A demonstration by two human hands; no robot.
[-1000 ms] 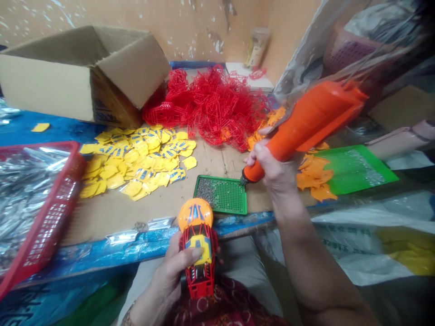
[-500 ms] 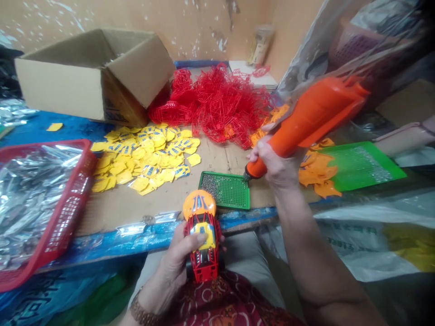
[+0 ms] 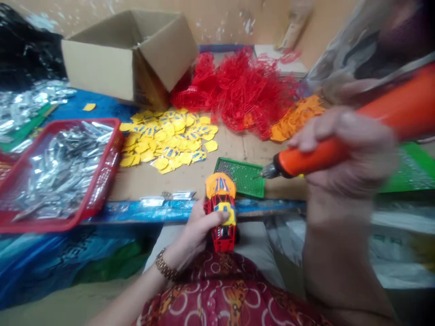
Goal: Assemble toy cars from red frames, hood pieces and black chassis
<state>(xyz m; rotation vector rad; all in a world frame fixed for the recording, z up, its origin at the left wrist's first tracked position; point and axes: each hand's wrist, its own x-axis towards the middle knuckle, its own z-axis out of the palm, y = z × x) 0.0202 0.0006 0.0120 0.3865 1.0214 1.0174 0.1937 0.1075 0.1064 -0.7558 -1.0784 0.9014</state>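
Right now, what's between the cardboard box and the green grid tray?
Head view: the yellow pieces lie between the cardboard box and the green grid tray, then bare brown worktop nearest the tray.

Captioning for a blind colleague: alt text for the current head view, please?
A person's left hand holds a red, yellow and orange toy car; the right hand grips an orange handheld tool, its tip at the right end of a green tray. Beyond lie yellow parts, red parts and a cardboard box.
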